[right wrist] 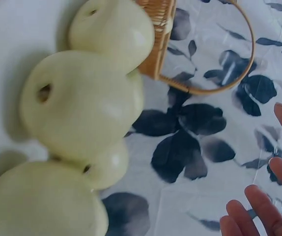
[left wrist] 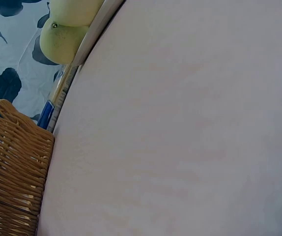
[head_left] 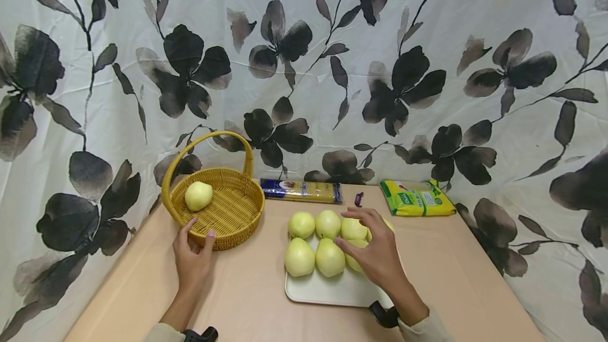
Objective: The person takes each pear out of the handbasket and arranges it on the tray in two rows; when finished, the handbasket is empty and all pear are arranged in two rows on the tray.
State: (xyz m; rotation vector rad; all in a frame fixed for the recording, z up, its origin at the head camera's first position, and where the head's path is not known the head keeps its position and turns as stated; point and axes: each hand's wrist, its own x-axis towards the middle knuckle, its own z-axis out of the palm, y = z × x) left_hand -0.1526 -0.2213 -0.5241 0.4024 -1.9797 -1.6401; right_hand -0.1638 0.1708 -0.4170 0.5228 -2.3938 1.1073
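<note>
In the head view, a woven basket (head_left: pixel 233 220) with a tall arched handle stands at the left, one pale yellow-green pear (head_left: pixel 198 196) inside. My left hand (head_left: pixel 192 257) touches its front side, thumb and index finger spread against the rim and wall. Several more pears (head_left: pixel 300 257) sit in two rows on a white tray (head_left: pixel 328 294). Over the tray's right side is my right hand (head_left: pixel 377 249), thumb and fingers apart in a wide curve and nothing between them. It hides part of the right-hand pears. The right wrist view shows its fingers (right wrist: pixel 261 206) spread apart, away from the pears (right wrist: pixel 82 103).
Behind the tray lie a blue and yellow pasta packet (head_left: pixel 301 191), a small purple wrapped candy (head_left: pixel 359 199) and a green and yellow packet (head_left: pixel 418 198). A floral cloth (head_left: pixel 332 94) hangs behind the table (head_left: pixel 247 289).
</note>
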